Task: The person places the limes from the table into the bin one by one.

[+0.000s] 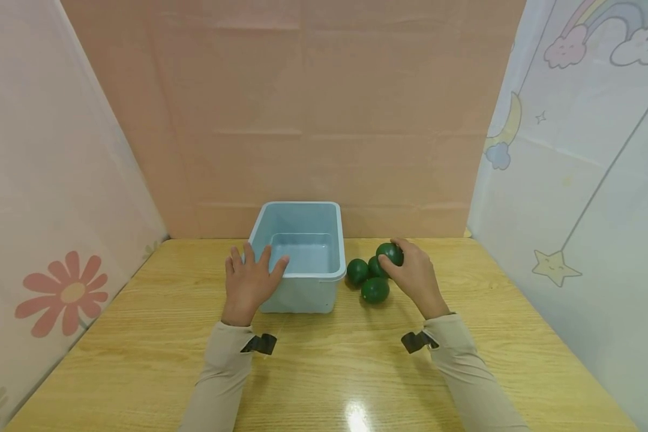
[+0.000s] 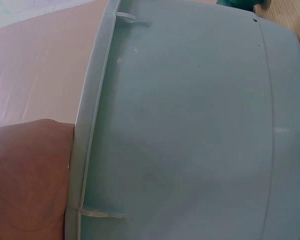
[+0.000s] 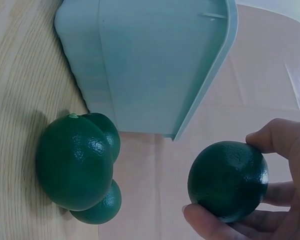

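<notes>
The right hand [image 1: 417, 281] pinches a glossy, dark green avocado-like fruit [image 3: 227, 181] between its thumb and curled fingers. The fruit sits at the fingertips, its side facing the wrist camera mostly uncovered, and is raised off the wooden table [image 1: 324, 375], apart from the others.

Three more dark green fruits lie clustered on the table, below the held one and just right of a light blue plastic bin [image 1: 297, 297]. One [image 1: 357, 272] is nearest the bin's wall, another [image 1: 375, 290] lies closest to the person with a pale stem end showing, and the third [image 1: 377, 268] is partly hidden behind the right hand's fruit.

The left hand [image 1: 246, 290] rests at the bin's near left corner, fingers spread, touching the rim; how firmly it presses cannot be told. The bin stands upright and open-topped, its pale blue floor and inner walls visible from the head view. All four fruits are outside it. Both forearms wear beige sleeves [image 1: 221, 367] with black straps [image 1: 260, 344] at the cuffs.
</notes>
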`<move>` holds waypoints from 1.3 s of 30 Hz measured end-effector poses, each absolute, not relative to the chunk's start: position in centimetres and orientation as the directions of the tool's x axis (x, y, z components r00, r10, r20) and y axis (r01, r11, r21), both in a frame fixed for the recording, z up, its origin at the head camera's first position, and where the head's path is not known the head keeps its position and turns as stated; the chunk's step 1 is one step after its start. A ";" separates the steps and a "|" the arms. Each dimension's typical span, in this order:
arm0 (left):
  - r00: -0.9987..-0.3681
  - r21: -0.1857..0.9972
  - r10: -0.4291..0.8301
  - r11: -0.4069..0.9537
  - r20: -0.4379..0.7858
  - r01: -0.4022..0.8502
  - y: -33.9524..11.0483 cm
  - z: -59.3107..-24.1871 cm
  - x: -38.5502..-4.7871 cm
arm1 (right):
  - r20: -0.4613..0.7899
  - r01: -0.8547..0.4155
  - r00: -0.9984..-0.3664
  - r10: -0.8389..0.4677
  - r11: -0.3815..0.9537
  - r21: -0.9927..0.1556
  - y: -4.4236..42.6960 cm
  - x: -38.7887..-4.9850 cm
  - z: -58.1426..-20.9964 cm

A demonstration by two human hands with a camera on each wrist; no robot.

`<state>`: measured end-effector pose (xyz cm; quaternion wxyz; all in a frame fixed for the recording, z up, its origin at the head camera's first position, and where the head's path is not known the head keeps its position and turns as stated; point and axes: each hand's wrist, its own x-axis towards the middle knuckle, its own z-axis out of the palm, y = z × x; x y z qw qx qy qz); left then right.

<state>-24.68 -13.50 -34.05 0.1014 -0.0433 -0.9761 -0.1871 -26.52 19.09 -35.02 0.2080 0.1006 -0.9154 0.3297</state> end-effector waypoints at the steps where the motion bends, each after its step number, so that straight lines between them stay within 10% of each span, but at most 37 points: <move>1: -0.976 0.355 0.047 0.927 0.214 0.122 -13.5 -34.1 -24.7 | 0.449 -0.323 -0.892 -0.047 0.762 -0.561 19.1 -26.5 -35.0; 39: -0.974 0.345 0.046 0.931 0.220 0.121 -13.5 -34.3 -24.8 | 0.520 -0.379 -0.852 -0.055 0.749 -0.543 18.7 -26.2 -35.0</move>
